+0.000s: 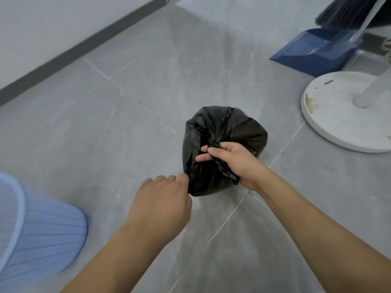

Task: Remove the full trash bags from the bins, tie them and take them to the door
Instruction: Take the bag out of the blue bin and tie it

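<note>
A single head-worn camera looks forward and steeply down at the grey tiled floor (131, 115). Both forearms reach in from the bottom edge, so the view sits close above the hands. The wide lens bends the wall's dark skirting (80, 45) across the upper left. A blue bin (42, 229) is cut off at the lower left, a white round stand base (338, 115) at the right edge.
</note>
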`<move>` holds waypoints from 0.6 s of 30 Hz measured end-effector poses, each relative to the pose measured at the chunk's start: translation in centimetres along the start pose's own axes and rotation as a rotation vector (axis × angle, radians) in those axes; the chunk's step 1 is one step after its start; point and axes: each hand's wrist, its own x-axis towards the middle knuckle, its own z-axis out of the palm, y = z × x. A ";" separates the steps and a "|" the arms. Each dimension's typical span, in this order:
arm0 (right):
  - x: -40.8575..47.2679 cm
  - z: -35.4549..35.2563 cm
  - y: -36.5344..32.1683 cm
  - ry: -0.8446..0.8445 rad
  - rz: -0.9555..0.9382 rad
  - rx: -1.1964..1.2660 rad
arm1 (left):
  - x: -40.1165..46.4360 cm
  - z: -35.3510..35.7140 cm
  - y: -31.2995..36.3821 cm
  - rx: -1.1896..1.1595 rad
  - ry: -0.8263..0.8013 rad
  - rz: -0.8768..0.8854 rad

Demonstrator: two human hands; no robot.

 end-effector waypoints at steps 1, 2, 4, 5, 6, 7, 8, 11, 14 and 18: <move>0.1 0.4 0.2 -0.013 0.005 -0.001 | -0.2 -0.1 -0.6 0.010 0.024 -0.015; 0.2 0.8 0.4 -0.025 0.007 -0.006 | -0.3 -0.2 -1.1 0.024 0.043 -0.022; 0.3 1.4 0.5 -0.056 0.011 -0.026 | -0.6 -0.3 -2.0 0.016 0.076 -0.035; 0.4 1.6 0.6 -0.073 0.013 -0.031 | -0.7 -0.3 -2.5 0.008 0.081 -0.033; 0.4 1.8 0.7 -0.095 0.014 -0.034 | -0.7 -0.4 -2.9 -0.010 0.079 -0.031; 0.5 2.1 0.7 -0.123 0.016 -0.032 | -0.6 -0.4 -3.2 -0.037 0.080 -0.023; 0.5 2.3 0.7 -0.155 0.023 -0.028 | -0.5 -0.5 -3.5 -0.065 0.088 -0.020; 0.4 2.9 0.4 -0.232 0.076 -0.022 | 0.3 -1.2 -4.5 -0.132 0.143 -0.052; 0.0 3.0 0.0 -0.273 0.134 -0.111 | 1.5 -1.5 -5.5 -0.154 0.159 -0.080; -0.8 3.2 -1.8 -0.369 0.206 -0.412 | 3.5 -1.1 -6.0 -0.288 0.131 -0.075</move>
